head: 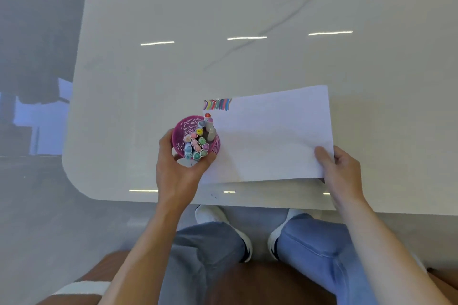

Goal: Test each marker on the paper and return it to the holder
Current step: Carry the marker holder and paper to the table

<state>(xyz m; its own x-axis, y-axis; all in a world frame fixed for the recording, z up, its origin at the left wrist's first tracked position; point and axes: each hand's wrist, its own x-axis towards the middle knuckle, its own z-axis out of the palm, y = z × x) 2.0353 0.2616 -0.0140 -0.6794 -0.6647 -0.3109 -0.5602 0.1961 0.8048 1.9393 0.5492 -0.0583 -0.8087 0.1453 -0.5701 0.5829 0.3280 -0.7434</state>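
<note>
Gripped by the left hand (177,173), the holder (179,129) should be kept upright; paper (272,136) is pinched by the right hand (342,171).

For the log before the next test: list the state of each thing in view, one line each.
holder: gripped by the left hand, loaded with markers.
markers: standing in the holder, coloured caps up.
paper: on the table, coloured strokes at its far left corner.
left hand: curled round the holder.
right hand: pinches the paper's near right corner.
</note>
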